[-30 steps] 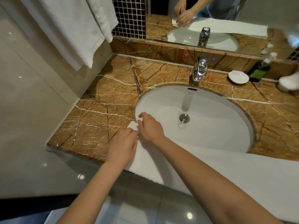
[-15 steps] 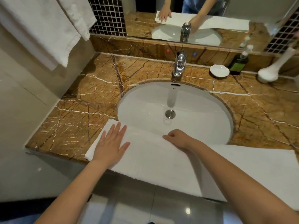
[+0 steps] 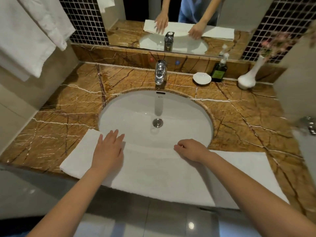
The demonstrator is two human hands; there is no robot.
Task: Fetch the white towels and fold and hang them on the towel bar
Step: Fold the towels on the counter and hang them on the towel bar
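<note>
My towel (image 3: 153, 171) runs left to right before me, left hand (image 3: 107, 151) flat near its left end, right hand (image 3: 191, 149) pinching the far edge midway.

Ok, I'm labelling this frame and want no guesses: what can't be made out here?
All in the head view.
The towel bar: hidden behind the hanging towels.
The white towel: layer count hidden by its top fold.
The green bottle: label too small to read.
The chrome fixture: blurred, cut off by the right edge.
The flowers: blurred.
</note>
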